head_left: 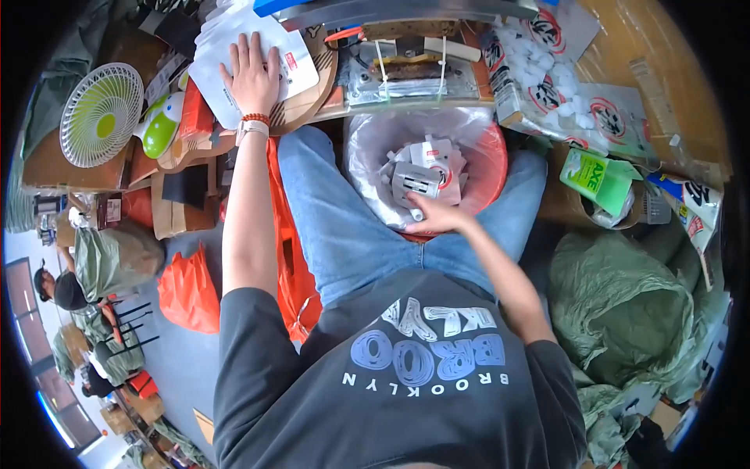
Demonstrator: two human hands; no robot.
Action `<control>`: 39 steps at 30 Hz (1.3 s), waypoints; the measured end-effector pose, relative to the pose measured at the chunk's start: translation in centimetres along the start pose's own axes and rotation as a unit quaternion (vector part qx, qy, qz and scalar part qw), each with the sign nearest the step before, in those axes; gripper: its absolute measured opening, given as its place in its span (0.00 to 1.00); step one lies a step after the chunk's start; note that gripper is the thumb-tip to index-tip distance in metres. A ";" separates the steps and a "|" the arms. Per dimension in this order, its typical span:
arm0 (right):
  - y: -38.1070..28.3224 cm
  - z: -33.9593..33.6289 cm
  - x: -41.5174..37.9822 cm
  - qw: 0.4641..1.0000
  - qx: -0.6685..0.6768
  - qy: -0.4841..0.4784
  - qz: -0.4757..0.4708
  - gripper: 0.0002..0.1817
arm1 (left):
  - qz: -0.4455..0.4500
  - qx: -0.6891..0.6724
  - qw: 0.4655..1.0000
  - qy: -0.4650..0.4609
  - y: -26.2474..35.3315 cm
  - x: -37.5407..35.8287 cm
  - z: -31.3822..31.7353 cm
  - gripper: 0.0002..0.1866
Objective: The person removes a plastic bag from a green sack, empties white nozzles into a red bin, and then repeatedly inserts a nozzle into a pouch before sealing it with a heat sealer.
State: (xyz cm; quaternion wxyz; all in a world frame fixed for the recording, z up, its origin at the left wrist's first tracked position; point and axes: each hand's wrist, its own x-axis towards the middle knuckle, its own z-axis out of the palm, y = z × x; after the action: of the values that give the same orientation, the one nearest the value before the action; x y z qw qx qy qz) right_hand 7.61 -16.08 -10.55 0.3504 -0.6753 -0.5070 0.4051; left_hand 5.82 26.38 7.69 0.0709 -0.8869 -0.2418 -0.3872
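My left hand (pixel 251 78) lies flat, fingers spread, on a stack of white flat cardboard pieces (pixel 301 70) with a small red label. My right hand (pixel 433 215) pinches a grey-white flat piece with dark slots (pixel 414 180), held over a bin (pixel 494 152). The bin is red with a clear plastic liner and stands between my knees. Inside it lie several white printed card pieces (pixel 449 156), partly hidden by the piece in my hand.
A metal fixture (pixel 414 51) with zip ties stands at the bench's front. At left are a white-green fan (pixel 101 113) and a red bag (pixel 190 289). White bits (pixel 547 74) lie on printed card at right, above a green box (pixel 598 180) and a dark green sack (pixel 625 305). People (pixel 66 289) work far left.
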 end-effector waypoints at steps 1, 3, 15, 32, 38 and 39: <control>-1.3 0.9 -0.1 0.997 0.047 -0.016 0.052 0.43 | 0.000 0.005 1.000 -0.003 0.0 0.0 0.0 0.30; -5.7 -1.3 -1.7 0.993 0.064 0.033 0.094 0.33 | 0.004 0.025 1.000 0.006 -0.3 0.0 -0.2 0.30; -21.0 -12.8 -9.7 0.852 0.477 0.214 0.005 0.19 | 0.005 0.033 0.999 0.000 -0.6 0.0 -0.1 0.29; -22.1 -15.3 -9.8 0.866 0.439 0.238 -0.010 0.20 | 0.052 -0.106 0.976 -0.182 13.6 -17.2 -3.4 0.32; -23.3 -15.5 -10.7 0.857 0.453 0.243 -0.035 0.20 | -0.179 -0.055 0.843 -0.504 11.0 -21.2 6.0 0.56; -23.4 -15.6 -10.8 0.858 0.449 0.246 -0.038 0.20 | -0.174 -0.057 0.846 -0.501 10.9 -21.0 6.1 0.56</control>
State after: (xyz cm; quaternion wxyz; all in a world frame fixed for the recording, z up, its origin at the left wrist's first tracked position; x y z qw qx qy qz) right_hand 10.60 -21.94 18.86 0.7440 -0.5028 -0.1926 0.3958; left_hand 2.81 10.96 -10.96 -0.1790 -0.9063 -0.3721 0.0907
